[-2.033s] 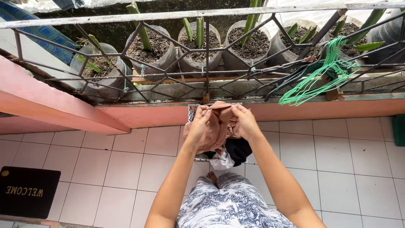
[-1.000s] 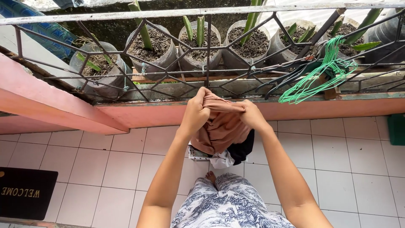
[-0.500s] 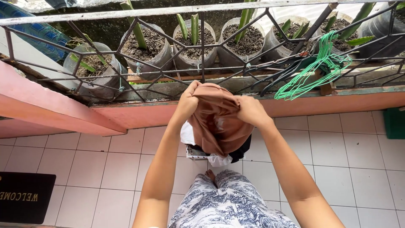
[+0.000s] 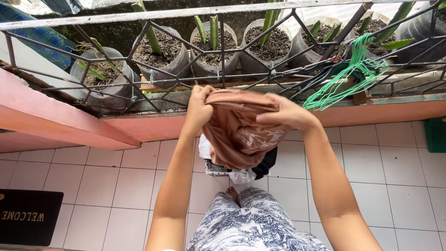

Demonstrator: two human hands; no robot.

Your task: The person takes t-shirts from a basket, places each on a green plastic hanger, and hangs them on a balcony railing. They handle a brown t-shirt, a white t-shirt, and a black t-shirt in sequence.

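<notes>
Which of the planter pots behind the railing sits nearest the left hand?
The second pot from the left, with one tall green shoot. It sits just above and left of the left hand, which grips the brown garment; the others lie farther off.

floor (image 4: 381, 176): white tiles | laundry basket (image 4: 218, 168) | black doormat (image 4: 28, 216)

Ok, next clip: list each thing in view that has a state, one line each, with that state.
Left hand: closed on one end of the garment.
Right hand: gripping the other end.
Brown garment: bunched, held up between both hands, pale print showing.
Laundry basket: on the tiles, holding white and black clothes.
Green hangers: bundled, hung on the railing.
Planters: filled with soil, green shoots upright.
Doormat: flat on the floor.
</notes>
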